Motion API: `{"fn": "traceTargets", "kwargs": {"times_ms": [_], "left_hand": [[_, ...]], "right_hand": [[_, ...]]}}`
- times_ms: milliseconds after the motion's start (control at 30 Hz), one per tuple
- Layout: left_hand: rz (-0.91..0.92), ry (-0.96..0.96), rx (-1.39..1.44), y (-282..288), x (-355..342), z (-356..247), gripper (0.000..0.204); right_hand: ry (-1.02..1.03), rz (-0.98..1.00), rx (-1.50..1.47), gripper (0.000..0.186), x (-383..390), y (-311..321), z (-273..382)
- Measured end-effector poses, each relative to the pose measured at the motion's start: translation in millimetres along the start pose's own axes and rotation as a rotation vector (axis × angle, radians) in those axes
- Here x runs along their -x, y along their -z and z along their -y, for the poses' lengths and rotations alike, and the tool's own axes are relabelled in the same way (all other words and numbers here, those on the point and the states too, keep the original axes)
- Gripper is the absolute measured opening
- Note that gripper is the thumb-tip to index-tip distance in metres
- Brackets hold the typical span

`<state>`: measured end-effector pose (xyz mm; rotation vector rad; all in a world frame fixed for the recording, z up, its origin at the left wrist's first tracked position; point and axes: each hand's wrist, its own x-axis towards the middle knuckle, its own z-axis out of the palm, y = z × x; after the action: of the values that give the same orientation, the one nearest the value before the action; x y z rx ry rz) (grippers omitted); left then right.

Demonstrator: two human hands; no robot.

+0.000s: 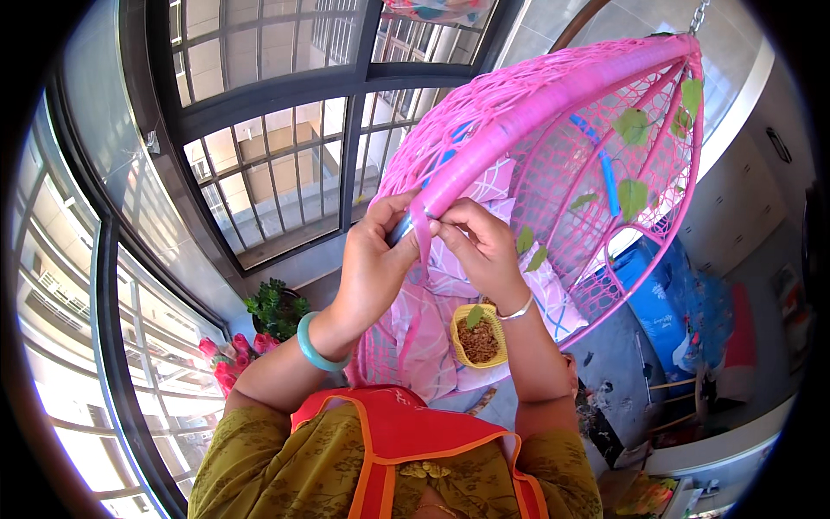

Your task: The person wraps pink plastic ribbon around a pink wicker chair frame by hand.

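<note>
A pink woven hanging chair (510,95) fills the middle of the view, its front rim tube (536,112) covered in a pink wrapping. At the tube's near end, a bare grey-blue stretch (401,230) shows. There a loose pink strip (422,227) loops over the tube and hangs down. My left hand (378,259) is closed round the tube from the left, its thumb beside the strip. From the right, my right hand (481,246) has thumb and finger pinched at the strip's edge, against the tube. Some fingers are hidden behind the tube.
Pink patterned cushions (415,333) lie in the chair, with a yellow basket (456,333) of brown pieces below my hands. Green leaves (633,199) dot the netting. Barred windows (268,164), a potted plant (275,307) and red flowers (232,363) are left; a blue bag (653,303) stands right.
</note>
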<state>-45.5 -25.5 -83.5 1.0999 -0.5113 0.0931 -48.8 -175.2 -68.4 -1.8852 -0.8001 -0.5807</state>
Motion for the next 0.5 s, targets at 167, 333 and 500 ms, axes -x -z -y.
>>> {"fn": "traceTargets", "kwargs": {"times_ms": [167,333,500], "left_hand": [[-0.053,0.019,-0.178,-4,-1,-3,0.032],[-0.112,-0.118,-0.246,-9,1,3,0.028],[-0.163,-0.153,-0.358,-7,-2,10,0.031]], "right_hand": [[0.049,-0.056,0.013,0.009,0,-4,-10],[-0.031,-0.163,0.146,0.01,10,-6,1],[-0.011,-0.219,0.246,0.017,28,-14,25]]}}
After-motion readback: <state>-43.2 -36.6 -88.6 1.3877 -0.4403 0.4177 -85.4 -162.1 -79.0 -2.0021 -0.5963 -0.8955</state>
